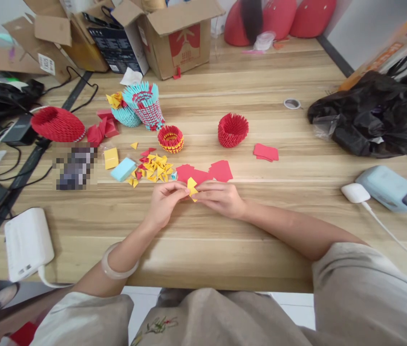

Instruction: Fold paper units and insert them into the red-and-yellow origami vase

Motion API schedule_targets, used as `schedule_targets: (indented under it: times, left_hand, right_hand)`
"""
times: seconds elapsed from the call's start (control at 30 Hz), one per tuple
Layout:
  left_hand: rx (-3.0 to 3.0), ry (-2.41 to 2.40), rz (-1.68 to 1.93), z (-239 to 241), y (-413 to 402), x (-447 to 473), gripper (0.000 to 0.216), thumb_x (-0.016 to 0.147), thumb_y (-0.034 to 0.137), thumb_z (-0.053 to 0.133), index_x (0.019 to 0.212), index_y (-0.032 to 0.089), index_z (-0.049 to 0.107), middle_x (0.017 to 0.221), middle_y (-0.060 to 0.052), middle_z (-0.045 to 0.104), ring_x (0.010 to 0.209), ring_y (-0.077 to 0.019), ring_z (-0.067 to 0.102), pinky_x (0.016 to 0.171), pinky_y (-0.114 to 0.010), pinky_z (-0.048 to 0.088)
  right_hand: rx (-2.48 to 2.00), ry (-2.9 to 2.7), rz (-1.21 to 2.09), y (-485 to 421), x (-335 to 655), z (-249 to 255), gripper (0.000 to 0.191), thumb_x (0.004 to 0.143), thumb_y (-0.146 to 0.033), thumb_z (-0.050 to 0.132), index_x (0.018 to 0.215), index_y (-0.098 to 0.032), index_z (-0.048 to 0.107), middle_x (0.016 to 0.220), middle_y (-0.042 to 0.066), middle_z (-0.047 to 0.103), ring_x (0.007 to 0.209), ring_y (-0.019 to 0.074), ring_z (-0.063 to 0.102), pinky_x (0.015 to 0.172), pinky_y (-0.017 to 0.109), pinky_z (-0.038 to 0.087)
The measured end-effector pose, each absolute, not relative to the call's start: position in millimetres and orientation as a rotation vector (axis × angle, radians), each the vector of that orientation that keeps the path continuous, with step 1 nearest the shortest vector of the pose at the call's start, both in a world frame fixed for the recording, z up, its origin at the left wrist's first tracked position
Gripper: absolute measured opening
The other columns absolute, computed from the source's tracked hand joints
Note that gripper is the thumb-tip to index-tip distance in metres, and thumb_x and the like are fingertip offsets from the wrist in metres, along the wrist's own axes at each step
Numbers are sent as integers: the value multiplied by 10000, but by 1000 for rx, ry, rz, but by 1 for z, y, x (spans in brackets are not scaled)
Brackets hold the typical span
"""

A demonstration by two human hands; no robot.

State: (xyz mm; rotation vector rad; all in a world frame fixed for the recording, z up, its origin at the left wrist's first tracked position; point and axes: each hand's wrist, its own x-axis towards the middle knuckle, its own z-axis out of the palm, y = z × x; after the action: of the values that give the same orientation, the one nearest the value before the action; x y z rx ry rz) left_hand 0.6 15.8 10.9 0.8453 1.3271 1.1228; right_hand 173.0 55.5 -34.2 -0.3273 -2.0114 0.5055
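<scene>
Between my two hands is a small folded piece of yellow paper (pixel 192 187). My left hand (pixel 166 201) pinches its left side with thumb and fingertips. On its right side, the fingers of my right hand (pixel 223 198) are closed on the same piece. Red paper slips (pixel 221 170) lie spread on the table just beyond my fingers. To the left is a heap of folded yellow paper triangles (pixel 158 168) with some red ones mixed in. A light blue stack of paper (pixel 123 169) and a yellow stack (pixel 111 158) lie beside the heap.
Behind the heap stand a small red-and-yellow paper bowl (pixel 171 140), a red paper bowl (pixel 233 130) and a blue-and-red paper vase (pixel 148 108). Cardboard boxes (pixel 178 43) line the back. A black plastic bag (pixel 369 115) and chargers (pixel 387 187) sit at right, a white power bank (pixel 29 244) at left.
</scene>
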Motion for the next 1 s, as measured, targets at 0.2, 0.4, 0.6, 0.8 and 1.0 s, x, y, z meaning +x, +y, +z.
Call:
schedule_targets:
  times: [0.2, 0.4, 0.6, 0.8, 1.0]
  left_hand:
    - [1011, 1255, 1177, 5, 16, -6, 222, 593, 221, 814, 690, 159, 625, 648, 30, 630, 618, -86, 569, 631, -206, 480]
    - [1183, 1305, 1153, 3, 16, -7, 123, 652, 256, 775, 741, 179, 739, 741, -26, 707, 707, -136, 622, 708, -258, 511]
    - [1298, 1344, 1198, 6, 14, -4, 97, 655, 266, 768, 725, 200, 761, 776, -44, 714, 764, -163, 634, 722, -279, 508]
    - [1418, 1330, 1195, 6, 12, -4, 66, 714, 235, 733, 768, 222, 769, 801, -45, 713, 756, -152, 624, 691, -262, 493]
    - [1387, 1329, 1204, 6, 11, -3, 148, 662, 271, 776, 792, 201, 768, 843, -64, 689, 783, -165, 624, 705, -270, 520]
  right_hand:
    - [-398, -1927, 832, 55, 171, -32, 107, 864, -177, 602, 874, -172, 708, 834, 66, 750, 811, 144, 702, 766, 279, 583]
    - [-592, -1713, 1206, 55, 169, -31, 112, 792, -270, 698, 800, -161, 725, 873, 71, 753, 819, 145, 708, 800, 274, 570]
    - [-678, -1620, 1403, 55, 168, -31, 174, 767, -342, 713, 766, -169, 735, 838, 63, 754, 785, 146, 698, 772, 280, 562]
    - [-745, -1433, 1583, 54, 165, -29, 214, 726, -357, 742, 727, -144, 715, 684, 31, 720, 622, 101, 639, 625, 229, 535]
    - [-754, -1277, 1704, 54, 164, -25, 248, 643, -362, 802, 696, -140, 704, 643, 16, 706, 581, 98, 631, 606, 243, 551]
